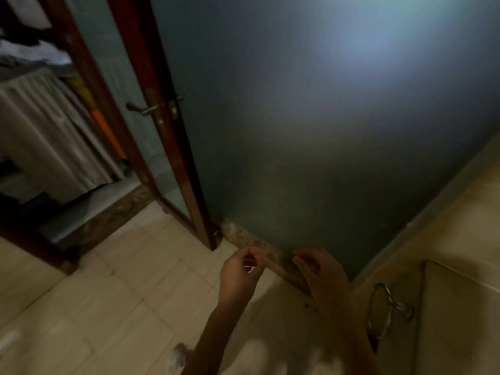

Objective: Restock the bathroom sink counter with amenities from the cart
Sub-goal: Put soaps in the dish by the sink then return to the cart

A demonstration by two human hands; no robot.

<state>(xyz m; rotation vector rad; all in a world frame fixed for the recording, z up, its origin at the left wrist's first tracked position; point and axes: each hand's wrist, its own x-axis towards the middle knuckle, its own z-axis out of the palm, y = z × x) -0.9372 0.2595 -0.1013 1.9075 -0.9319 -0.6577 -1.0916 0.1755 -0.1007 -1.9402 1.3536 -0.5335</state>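
Observation:
The view is dim and blurred. My left hand (pixel 240 270) hovers low in the middle with its fingers loosely curled, and I see nothing in it. My right hand (pixel 322 277) hovers beside it, back up, fingers relaxed and holding nothing. Both are in front of the foot of a frosted glass wall (pixel 324 131). Through the open doorway at the left stands the cart (pixel 40 131), draped in striped cloth, with orange and yellow things (pixel 108 125) along its side. The sink counter is out of view.
The wood-framed glass door (pixel 151 77) with a lever handle (pixel 140 108) stands open. A stone threshold (pixel 108 220) crosses the doorway. Beige floor tiles (pixel 108 293) lie between me and it. On the right wall hangs a metal towel ring (pixel 381 309).

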